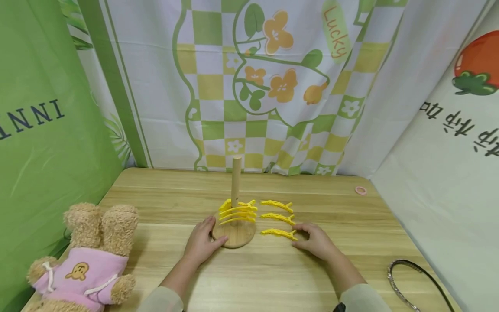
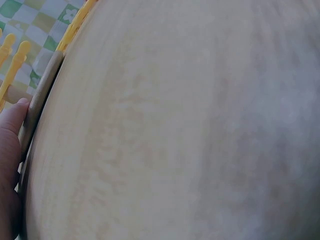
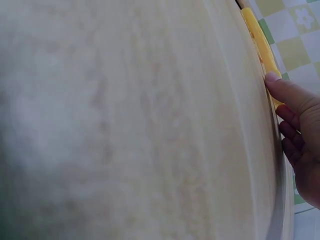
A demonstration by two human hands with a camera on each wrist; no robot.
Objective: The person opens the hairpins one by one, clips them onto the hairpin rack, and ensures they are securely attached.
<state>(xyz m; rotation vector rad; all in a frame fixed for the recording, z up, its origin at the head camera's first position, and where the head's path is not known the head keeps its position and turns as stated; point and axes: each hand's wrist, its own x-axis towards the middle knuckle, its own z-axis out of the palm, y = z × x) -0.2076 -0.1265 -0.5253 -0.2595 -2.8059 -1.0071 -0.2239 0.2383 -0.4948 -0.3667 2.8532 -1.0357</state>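
— What is the left hand (image 1: pixel 202 242) holding?
— The round base (image 1: pixel 236 238) of a wooden stand (image 1: pixel 236 184), about midway between the left and right edges of the table (image 1: pixel 253 281). The thumb lies on top, and the fingers curl along the rim on the side toward the left edge.
— And just above it?
— Yellow alligator hair clips (image 1: pixel 238 213), several, one above another, low down and crossing the upright post (image 1: pixel 236 173). How they are fastened there I can't make out from here.
— Any lying loose?
— Three, lying in a column just beside the base, toward the table's right edge: a far clip (image 1: pixel 277 205), a middle clip (image 1: pixel 278 216) and a near clip (image 1: pixel 278 233). All three have their forked ends toward that right edge.
— Is the right hand (image 1: pixel 316 241) holding one?
— It is at the forked end of the near clip, thumb and forefinger to either side, a narrow gap between them. Whether they pinch it I cannot tell.
— What else is on the table?
— A teddy bear (image 1: pixel 79 277) in a pink hoodie at the left edge, a dark headband (image 1: pixel 405 261) by the right edge, and a pink ring (image 1: pixel 361 187) near the far right corner.
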